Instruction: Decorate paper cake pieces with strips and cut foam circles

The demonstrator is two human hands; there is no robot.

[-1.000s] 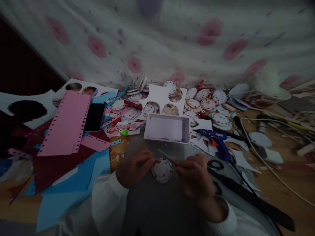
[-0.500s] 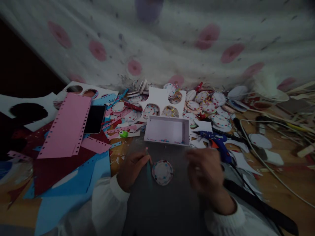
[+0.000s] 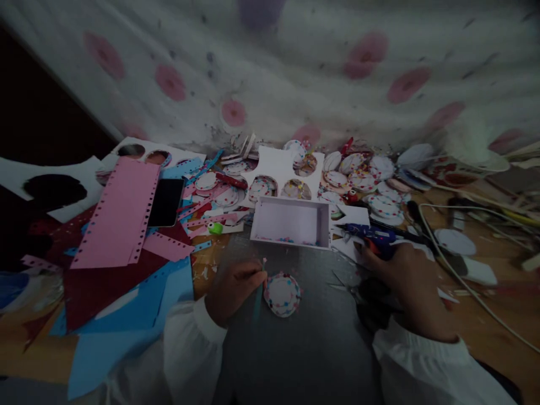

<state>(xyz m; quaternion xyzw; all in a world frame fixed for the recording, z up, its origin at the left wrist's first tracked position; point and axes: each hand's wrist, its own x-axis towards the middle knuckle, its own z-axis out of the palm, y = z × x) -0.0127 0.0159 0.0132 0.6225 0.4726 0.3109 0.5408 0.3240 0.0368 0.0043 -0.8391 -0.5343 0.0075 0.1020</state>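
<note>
Head view: the right hand (image 3: 409,281), having left the centre, is now reaching the blue plastic glue gun (image 3: 361,230), right of frame, its grip unclear; only the left hand (image 3: 231,289) is staying beside the round white dotted disc (image 3: 282,296), lower centre, pinching a slender teal stick (image 3: 257,304).

The shallow open box (image 3: 291,219) has smooth, matt walls (card or plastic, I can't tell which). In front of it, the round dotted disc (image 3: 282,295) shows a matt, paper-like face, and the grey work mat (image 3: 304,354) is smooth with a faint sheen. Left of the box, the punched pink sheets (image 3: 116,216) look flat and matt, the phone (image 3: 166,202) glassy black. To its right are the blue plastic glue gun (image 3: 363,229), metal-bladed scissors (image 3: 342,287) and grained wooden tabletop (image 3: 493,320). Behind it hangs a creased, cloth-like curtain (image 3: 295,73).
</note>
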